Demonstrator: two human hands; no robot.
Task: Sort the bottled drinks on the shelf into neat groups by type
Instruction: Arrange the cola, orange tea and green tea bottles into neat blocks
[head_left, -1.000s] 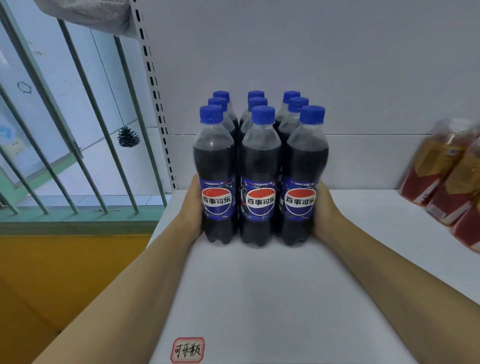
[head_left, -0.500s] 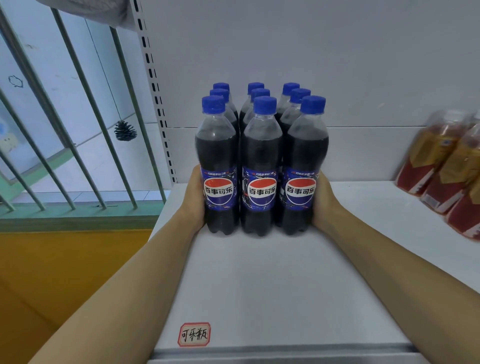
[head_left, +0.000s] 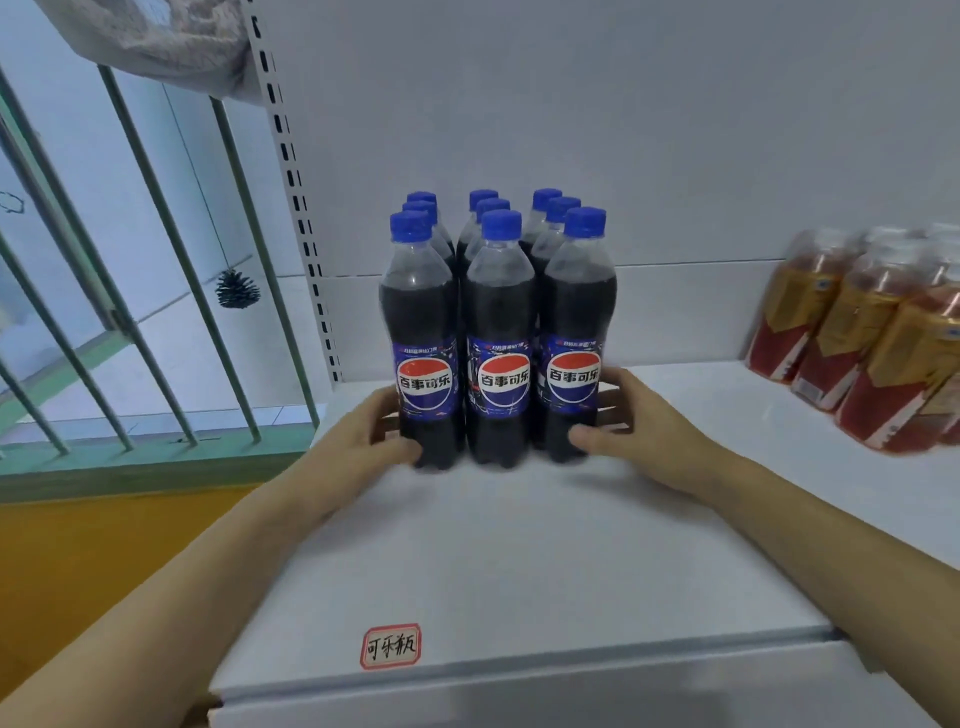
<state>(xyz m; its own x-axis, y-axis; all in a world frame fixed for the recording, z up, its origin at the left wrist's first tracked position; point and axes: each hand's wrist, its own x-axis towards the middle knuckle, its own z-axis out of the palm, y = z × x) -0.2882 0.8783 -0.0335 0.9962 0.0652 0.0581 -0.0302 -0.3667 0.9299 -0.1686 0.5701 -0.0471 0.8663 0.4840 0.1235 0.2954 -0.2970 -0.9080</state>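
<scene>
- The white shelf (head_left: 519, 561) ran in front of you, with its back panel rising behind the drinks.
- A window grille (head_left: 156, 270) stood to your left, its pale green bars slanting past the shelf's slotted post (head_left: 301, 208).
- The cola bottles (head_left: 498, 332) stood upright as a three-by-three block towards the back of the shelf, blue caps on top and the front three labels facing you.
- The tea bottles (head_left: 862, 338), amber with red and gold labels, were grouped at the right end of the shelf, well apart from the cola; motion blur hid their details.
- Your left hand (head_left: 363, 436) was at the left side of the block, low down beside the front left bottle, fingers loosely spread and thumb near its base; it gripped nothing, and blur hid whether it touched.
- Your right hand (head_left: 634, 415) mirrored it on the right side, fingers relaxed and open beside the front right bottle, thumb near its base.
- A red-bordered label (head_left: 390, 646) with handwritten characters was stuck near the shelf's front edge.
- A pine cone (head_left: 237, 289) hung beyond the bars.
</scene>
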